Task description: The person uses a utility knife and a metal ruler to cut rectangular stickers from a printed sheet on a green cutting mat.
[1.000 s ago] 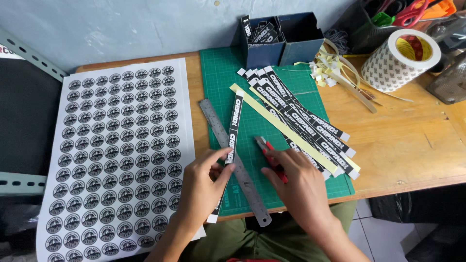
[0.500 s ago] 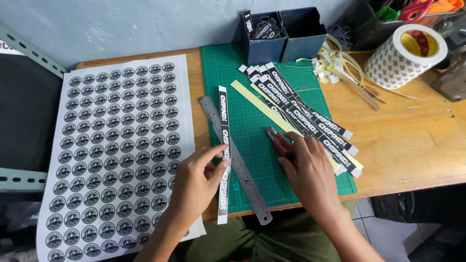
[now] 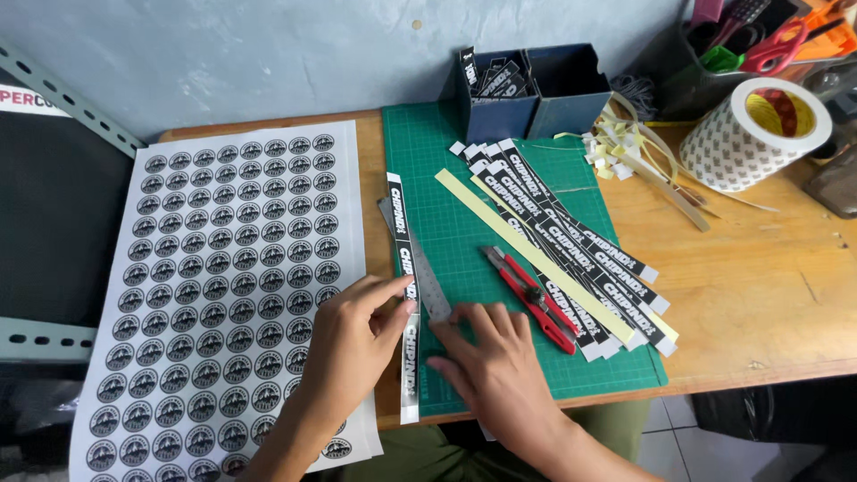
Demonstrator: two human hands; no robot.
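My left hand (image 3: 353, 344) pinches one strip (image 3: 404, 286) against the ruler (image 3: 420, 272) at the mat's (image 3: 446, 232) left edge, right hand (image 3: 495, 370) flat and empty beside it, cutter (image 3: 528, 297) idle, cut strips (image 3: 571, 245) already piled beyond.

- The hands covered the lower part of the metal ruler (image 3: 420, 268), so its near end could not be seen.
- The sticker sheet (image 3: 223, 295) ran off the bottom edge.
- The tape roll (image 3: 757, 134) hid the desk (image 3: 759, 295) behind it.
- The scissors (image 3: 768, 49) were cut by the top edge.
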